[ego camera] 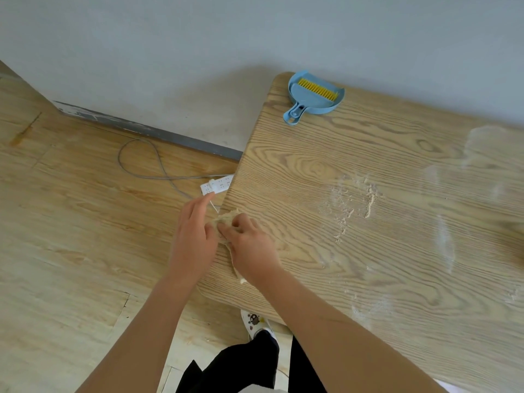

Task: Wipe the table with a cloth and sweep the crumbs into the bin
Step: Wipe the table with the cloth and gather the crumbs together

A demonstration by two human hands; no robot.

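My right hand (249,245) presses a beige cloth (224,219) against the left edge of the wooden table (368,273), fingers curled over it. Just off that edge, my left hand (192,236) is held cupped beside the cloth, thumb touching it. Pale crumbs (368,199) lie in streaks across the middle of the table, with fainter dusty smears further right. At the far left corner of the table rests a blue dustpan (314,97) with a yellow brush in it. No bin is in view.
A white power strip (217,184) with a looped grey cable (141,163) lies on the wooden floor just left of the table. A grey baseboard runs along the wall. My slippered foot (256,321) stands under the table's near edge.
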